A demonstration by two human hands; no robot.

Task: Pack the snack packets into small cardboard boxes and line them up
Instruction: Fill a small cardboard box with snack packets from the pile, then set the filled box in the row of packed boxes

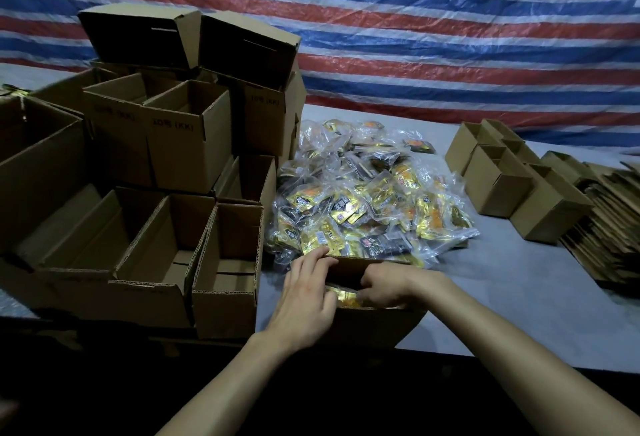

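At lower centre, let the flat-fingered left hand (308, 293) brace the small box (374, 328) while the right hand (384, 285), fingers curled round a gold packet (343, 298) inside it, lays it flat below the rim.

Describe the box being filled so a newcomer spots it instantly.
Find the central heap of snack packets. In front of it, nearest you, sits a cardboard box. Only it has the left hand and right hand at it, a gold packet showing inside.
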